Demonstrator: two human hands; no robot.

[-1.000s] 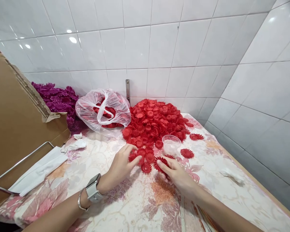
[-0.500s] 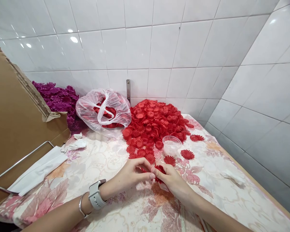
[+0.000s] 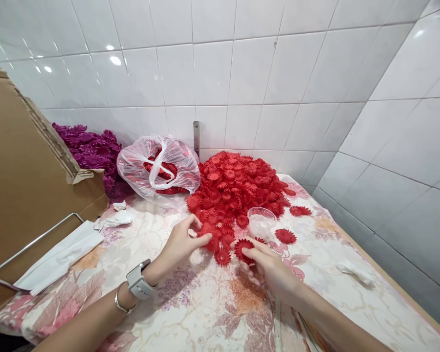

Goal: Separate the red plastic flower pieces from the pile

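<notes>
My right hand [image 3: 266,261] is closed on a red fabric flower [image 3: 243,251], with the thumb pressed over its petals and its face turned up. To the left, my left hand [image 3: 183,239] reaches the near edge of the pile of red fabric flowers [image 3: 238,181]. Its thumb and forefinger are apart, with a blurred red flower [image 3: 209,232] by their tips. Between my hands lies another red flower [image 3: 222,255] on the tablecloth. Just beyond my right hand stands a clear plastic cup [image 3: 262,222] with whitish contents.
A tied clear plastic bag [image 3: 159,171] of red flowers sits by the tiled wall, beside purple flowers [image 3: 91,151]. A cardboard box [image 3: 33,186] borders the left side. Loose red flowers [image 3: 286,236] lie right of the cup. White paper [image 3: 62,256] and a metal wire frame [image 3: 33,242] lie at left.
My hands have come apart. The left has moved left and away to the pile's edge, while the right keeps a red flower, now facing up. The flower between my hands has come into view.
</notes>
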